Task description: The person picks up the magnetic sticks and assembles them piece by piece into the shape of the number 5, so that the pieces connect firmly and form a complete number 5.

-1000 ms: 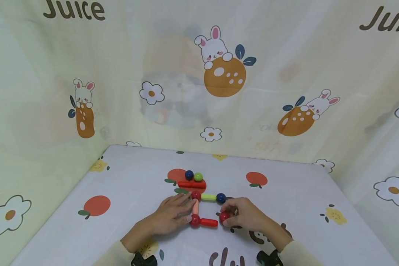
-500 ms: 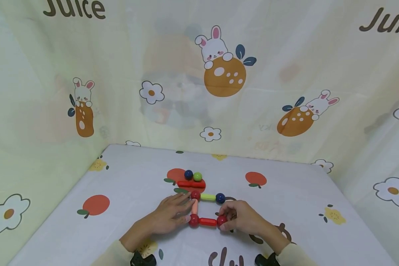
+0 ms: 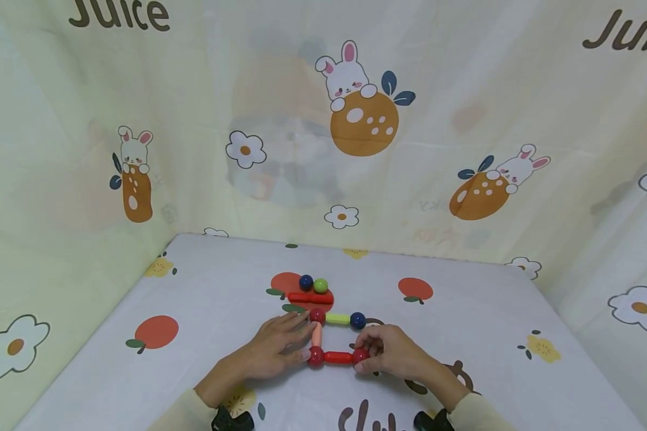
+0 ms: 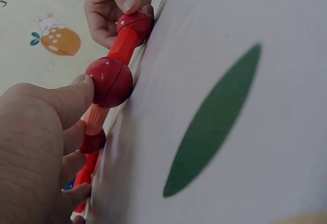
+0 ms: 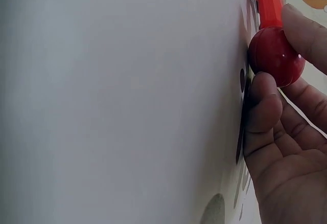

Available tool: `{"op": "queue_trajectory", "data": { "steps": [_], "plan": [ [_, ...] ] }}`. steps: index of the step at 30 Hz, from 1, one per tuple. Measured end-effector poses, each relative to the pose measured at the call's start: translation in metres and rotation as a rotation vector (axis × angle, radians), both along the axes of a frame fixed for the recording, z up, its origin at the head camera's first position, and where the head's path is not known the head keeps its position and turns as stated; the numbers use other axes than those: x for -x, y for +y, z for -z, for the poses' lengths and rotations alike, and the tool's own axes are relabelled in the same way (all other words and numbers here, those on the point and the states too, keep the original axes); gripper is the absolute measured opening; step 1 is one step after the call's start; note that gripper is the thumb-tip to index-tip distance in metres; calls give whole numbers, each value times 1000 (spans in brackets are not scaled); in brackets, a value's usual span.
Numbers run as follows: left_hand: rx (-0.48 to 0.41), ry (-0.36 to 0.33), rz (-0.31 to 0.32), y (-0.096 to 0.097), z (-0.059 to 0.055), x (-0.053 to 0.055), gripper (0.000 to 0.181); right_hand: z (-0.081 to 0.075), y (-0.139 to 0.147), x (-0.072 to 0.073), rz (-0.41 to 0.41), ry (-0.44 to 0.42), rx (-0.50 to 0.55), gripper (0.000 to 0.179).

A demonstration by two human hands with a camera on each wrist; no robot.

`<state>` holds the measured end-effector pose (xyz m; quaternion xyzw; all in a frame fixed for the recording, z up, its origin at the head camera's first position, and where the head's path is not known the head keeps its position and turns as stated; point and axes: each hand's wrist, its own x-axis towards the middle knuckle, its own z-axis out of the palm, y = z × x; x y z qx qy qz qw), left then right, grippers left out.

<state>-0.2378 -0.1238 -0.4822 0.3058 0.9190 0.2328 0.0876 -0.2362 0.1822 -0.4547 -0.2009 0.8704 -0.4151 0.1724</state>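
A three-sided shape of balls and rods lies on the table in the head view. A pink rod (image 3: 316,334) forms its left side, between an upper red ball (image 3: 317,316) and a lower red ball (image 3: 316,357). A light green rod (image 3: 337,319) leads from the upper ball to a blue ball (image 3: 358,321). Along the bottom, a red rod (image 3: 338,357) meets another red ball (image 5: 276,56), which my right hand (image 3: 390,352) pinches between thumb and fingers. My left hand (image 3: 276,347) lies along the left side, its thumb touching the lower red ball and its fingers reaching the upper one.
Behind the shape, red rods (image 3: 310,298) lie beside a loose blue ball (image 3: 306,282) and a loose green ball (image 3: 320,285). A printed cloth (image 3: 205,299) covers the table. A printed curtain (image 3: 280,197) hangs behind it and at both sides.
My right hand has moved left with its red ball, closing the gap to the free end of the red rod; ball and rod now meet. My left hand stays in place.
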Motion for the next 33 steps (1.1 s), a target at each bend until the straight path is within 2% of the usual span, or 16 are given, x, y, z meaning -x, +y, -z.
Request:
{"op": "queue_trajectory", "data": {
  "steps": [11, 18, 27, 33],
  "plan": [
    [-17, 26, 16, -1, -1, -3, 63, -4, -4, 0, -28, 32, -24, 36],
    [-20, 34, 28, -1, -3, -3, 61, -6, -3, 2, -48, 4, -14, 36],
    [-34, 25, 27, -1, 0, -2, 62, -15, -2, 9, -144, -3, -80, 28],
    [-34, 18, 22, -1, 0, -2, 62, -22, -3, 14, -159, -56, -140, 29]
  ]
}}
